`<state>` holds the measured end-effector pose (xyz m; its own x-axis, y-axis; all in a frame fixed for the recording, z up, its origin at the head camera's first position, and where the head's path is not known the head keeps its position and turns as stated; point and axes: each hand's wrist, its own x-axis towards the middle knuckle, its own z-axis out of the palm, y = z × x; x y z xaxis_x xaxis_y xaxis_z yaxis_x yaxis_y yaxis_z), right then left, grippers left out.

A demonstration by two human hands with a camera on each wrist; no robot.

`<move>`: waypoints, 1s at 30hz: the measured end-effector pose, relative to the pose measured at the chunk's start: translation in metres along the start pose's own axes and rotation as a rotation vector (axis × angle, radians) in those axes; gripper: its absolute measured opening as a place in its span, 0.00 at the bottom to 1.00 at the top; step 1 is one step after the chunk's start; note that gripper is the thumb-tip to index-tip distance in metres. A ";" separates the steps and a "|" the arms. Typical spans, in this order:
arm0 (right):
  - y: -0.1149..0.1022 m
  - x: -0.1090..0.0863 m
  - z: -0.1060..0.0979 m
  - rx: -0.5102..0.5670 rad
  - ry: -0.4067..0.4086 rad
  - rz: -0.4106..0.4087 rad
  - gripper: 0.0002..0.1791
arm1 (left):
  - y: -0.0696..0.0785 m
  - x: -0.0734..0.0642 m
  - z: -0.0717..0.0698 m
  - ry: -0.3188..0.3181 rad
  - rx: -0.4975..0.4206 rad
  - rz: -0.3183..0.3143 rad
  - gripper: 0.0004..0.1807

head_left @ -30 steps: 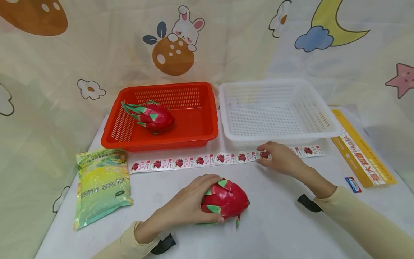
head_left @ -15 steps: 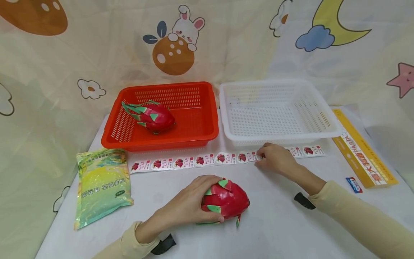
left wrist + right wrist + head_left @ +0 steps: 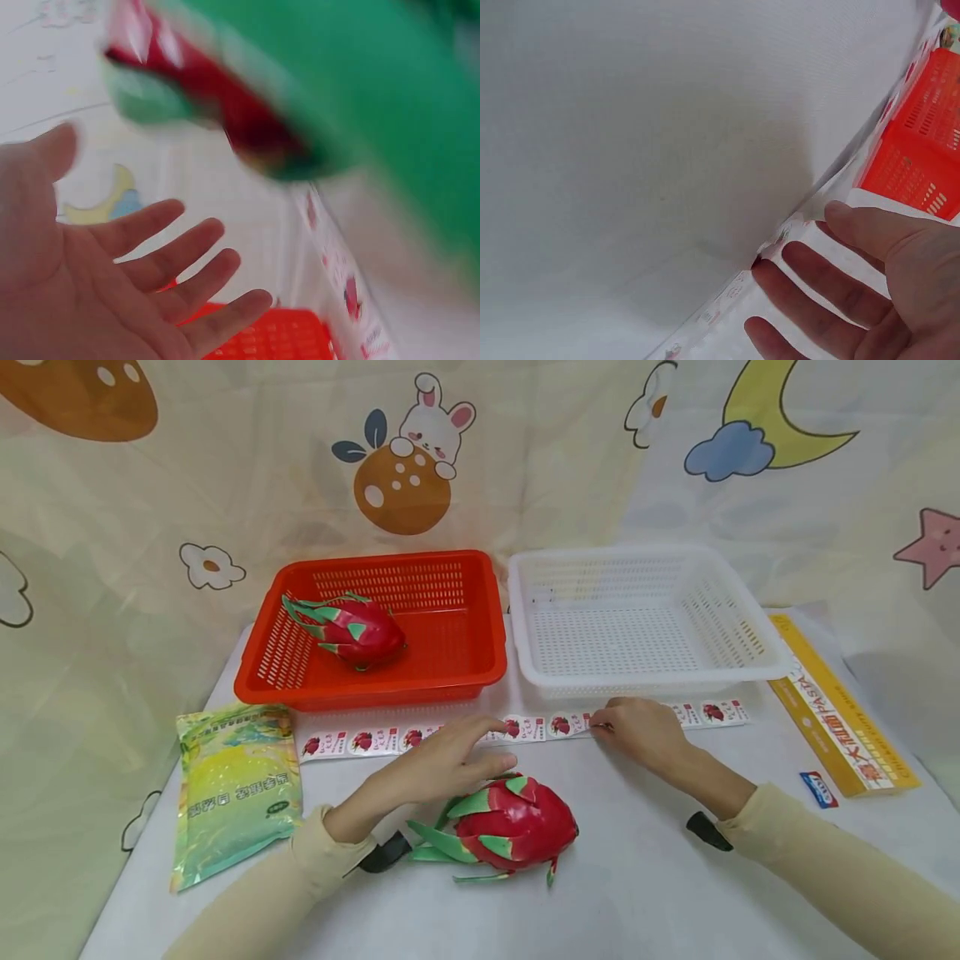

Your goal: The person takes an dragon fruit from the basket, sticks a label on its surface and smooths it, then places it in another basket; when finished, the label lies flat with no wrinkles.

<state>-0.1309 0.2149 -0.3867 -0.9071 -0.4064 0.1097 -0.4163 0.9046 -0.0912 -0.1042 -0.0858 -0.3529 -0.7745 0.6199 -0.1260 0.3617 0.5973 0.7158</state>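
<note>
A red dragon fruit with green scales lies on the white table. My left hand is above and behind it, fingers spread and apart from the fruit. In the left wrist view the palm and straight fingers of this left hand show, with the fruit's green scales blurred close by. Behind lies a strip of dragon fruit stickers. My right hand pinches the strip near its right part, where it bends up slightly; the fingers hide some stickers.
A red basket holds another dragon fruit. Beside it stands a white basket. A green-yellow bag lies at left. At right are a yellow pasta box and a small blue-red packet.
My left hand has let go of the dragon fruit and moved up towards the strip. My right thumb and fingers have closed on the sticker strip, which has shifted slightly.
</note>
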 end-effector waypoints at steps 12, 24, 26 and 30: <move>0.004 -0.015 0.000 0.044 0.282 -0.113 0.10 | -0.025 0.060 -0.001 -0.085 0.149 -0.061 0.23; 0.000 -0.028 0.002 0.090 0.462 -0.204 0.17 | -0.027 0.079 0.003 -0.069 -0.044 -0.121 0.23; -0.001 -0.029 0.001 0.117 0.468 -0.191 0.17 | -0.027 0.080 0.004 -0.051 -0.078 -0.124 0.20; -0.006 -0.033 -0.001 0.306 0.370 -0.067 0.17 | -0.027 0.079 0.005 -0.021 -0.125 -0.129 0.13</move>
<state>-0.0989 0.2232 -0.3887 -0.8178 -0.3393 0.4649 -0.5225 0.7764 -0.3525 -0.1727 -0.0500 -0.3854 -0.7990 0.5532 -0.2358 0.1915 0.6058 0.7723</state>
